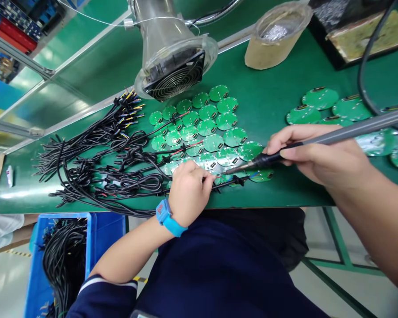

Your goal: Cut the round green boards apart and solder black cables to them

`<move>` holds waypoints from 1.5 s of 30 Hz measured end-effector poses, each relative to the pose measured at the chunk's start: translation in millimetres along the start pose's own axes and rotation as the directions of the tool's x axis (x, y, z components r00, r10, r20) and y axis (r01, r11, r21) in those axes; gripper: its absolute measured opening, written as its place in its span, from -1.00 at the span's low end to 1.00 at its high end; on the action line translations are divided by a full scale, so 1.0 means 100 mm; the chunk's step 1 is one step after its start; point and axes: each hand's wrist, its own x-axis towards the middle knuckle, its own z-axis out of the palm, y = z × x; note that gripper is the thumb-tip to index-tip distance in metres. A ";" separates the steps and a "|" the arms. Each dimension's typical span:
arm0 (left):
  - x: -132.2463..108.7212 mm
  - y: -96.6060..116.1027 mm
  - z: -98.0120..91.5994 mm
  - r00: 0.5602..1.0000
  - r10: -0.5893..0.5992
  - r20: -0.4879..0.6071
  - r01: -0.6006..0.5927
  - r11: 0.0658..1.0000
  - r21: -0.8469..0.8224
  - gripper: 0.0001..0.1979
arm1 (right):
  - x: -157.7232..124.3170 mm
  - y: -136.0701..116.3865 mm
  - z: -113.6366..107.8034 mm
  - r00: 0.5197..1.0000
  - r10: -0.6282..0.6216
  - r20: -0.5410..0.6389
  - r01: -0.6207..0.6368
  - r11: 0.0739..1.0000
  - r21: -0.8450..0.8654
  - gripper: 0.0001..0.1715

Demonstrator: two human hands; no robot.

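My right hand (313,154) is closed round the dark grip of a soldering iron (275,155). Its tip points left, down at the round green circuit boards (207,126) laid out in rows. Just left of the tip, my left hand (189,191) pinches the end of a black cable, with thin wire ends close to the tip. Whether the tip touches wire or board I cannot tell. Other black cables (132,179) lie left of my hand, a few with red wires reaching over the boards. A blue watch (170,218) is on my left wrist.
A fume extractor with a fan (177,81) hangs over the far boards. Behind stands a cardboard tub (268,39). More round boards (320,98) lie at right, crossed by the iron's cord (363,70). A blue bin (89,238) of cables sits below the table's front edge.
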 end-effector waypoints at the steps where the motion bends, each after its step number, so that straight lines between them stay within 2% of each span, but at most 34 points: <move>1: 0.00 0.00 0.01 1.000 -0.013 0.003 0.013 1.000 0.017 -0.85 | 0.01 0.00 0.00 1.000 0.011 0.007 -0.011 1.000 -0.013 -0.88; 6: -0.04 0.00 0.04 1.000 -0.022 -0.020 0.022 0.999 0.023 -0.84 | 0.02 0.02 0.01 0.999 0.044 0.031 -0.043 0.998 -0.044 -0.88; 12: -0.06 0.01 0.06 0.998 -0.014 -0.057 0.016 1.000 0.026 -0.82 | 0.01 0.06 -0.01 0.998 0.022 0.053 -0.019 0.999 -0.050 -0.88; 22: -0.02 0.01 0.06 0.998 -0.032 -0.046 0.034 0.999 0.041 -0.83 | -0.02 0.08 -0.02 0.998 -0.001 0.058 0.002 1.000 -0.017 -0.91; 33: -0.01 0.01 0.05 0.998 -0.053 -0.022 0.054 0.998 0.037 -0.84 | -0.06 0.13 -0.07 0.993 -0.062 0.099 0.070 0.995 -0.076 -0.90; 40: -0.02 0.01 0.04 0.999 -0.050 -0.019 0.051 0.998 0.032 -0.84 | -0.07 0.15 -0.09 0.994 -0.059 0.093 0.063 0.997 -0.047 -0.89; 45: -0.01 0.01 0.03 0.999 -0.041 -0.007 0.041 0.998 0.047 -0.84 | -0.06 0.13 -0.09 0.994 -0.101 0.049 0.097 0.993 0.066 -0.92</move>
